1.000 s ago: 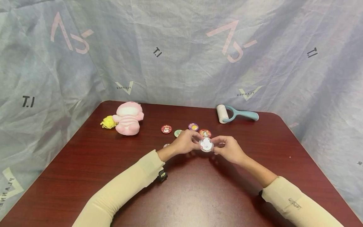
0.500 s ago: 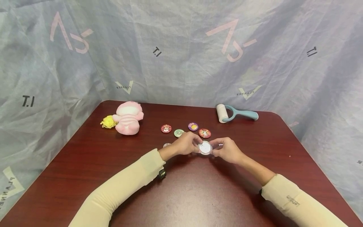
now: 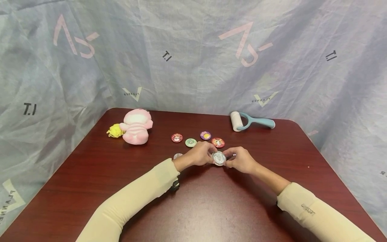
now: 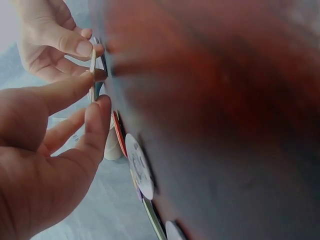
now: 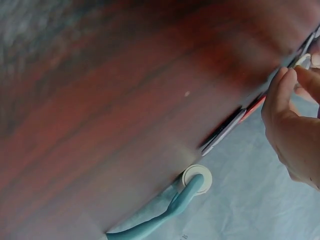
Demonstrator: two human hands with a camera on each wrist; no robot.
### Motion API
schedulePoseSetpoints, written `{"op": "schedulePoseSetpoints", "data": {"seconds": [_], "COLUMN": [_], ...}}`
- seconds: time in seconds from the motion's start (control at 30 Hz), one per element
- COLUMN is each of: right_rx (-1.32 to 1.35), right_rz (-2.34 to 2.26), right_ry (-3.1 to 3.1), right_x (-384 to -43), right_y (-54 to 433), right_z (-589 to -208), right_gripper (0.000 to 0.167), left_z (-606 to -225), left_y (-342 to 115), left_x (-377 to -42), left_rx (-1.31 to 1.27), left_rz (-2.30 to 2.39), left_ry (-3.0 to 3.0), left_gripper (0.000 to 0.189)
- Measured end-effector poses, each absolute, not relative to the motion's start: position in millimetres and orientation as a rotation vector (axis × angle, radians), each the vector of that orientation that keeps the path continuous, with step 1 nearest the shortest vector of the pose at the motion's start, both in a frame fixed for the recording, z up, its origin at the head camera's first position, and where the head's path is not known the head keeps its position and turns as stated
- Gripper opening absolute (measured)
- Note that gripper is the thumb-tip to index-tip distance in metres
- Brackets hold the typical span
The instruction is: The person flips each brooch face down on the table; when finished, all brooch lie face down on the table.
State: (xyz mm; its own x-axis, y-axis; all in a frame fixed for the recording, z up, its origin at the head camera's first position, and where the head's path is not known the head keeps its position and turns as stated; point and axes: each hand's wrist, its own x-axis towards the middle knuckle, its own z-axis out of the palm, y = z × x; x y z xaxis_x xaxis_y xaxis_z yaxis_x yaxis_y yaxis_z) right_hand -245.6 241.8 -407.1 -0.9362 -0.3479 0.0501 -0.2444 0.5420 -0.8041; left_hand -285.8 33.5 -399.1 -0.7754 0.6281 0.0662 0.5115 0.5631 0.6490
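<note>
While the left hand (image 3: pixel 201 153) and right hand (image 3: pixel 241 160) pinch opposite edges of a silvery disc (image 3: pixel 219 157) between them, the step seems to be two-handed handling; the next move likely calls for even grip. Just beyond the disc: red badge (image 3: pixel 218 142); farther, rightward: roller (image 3: pixel 237 121).

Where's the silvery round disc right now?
In the head view, the silvery round disc is just right of centre, pinched between the left hand and right hand, just below a red badge.
</note>
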Motion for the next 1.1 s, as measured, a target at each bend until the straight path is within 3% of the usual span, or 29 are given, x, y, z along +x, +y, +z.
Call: {"op": "schedulePoseSetpoints", "data": {"seconds": [1.1], "right_rx": [-0.571], "right_rz": [-1.016], "right_ry": [2.885], "right_x": [-258], "right_y": [245], "right_z": [-413], "right_gripper": [0.024], "left_z": [-400], "left_y": [45], "left_x": [-293], "left_rx": [1.007], "left_rz": [0.645], "left_ry": [2.737], "left_gripper": [0.03]}}
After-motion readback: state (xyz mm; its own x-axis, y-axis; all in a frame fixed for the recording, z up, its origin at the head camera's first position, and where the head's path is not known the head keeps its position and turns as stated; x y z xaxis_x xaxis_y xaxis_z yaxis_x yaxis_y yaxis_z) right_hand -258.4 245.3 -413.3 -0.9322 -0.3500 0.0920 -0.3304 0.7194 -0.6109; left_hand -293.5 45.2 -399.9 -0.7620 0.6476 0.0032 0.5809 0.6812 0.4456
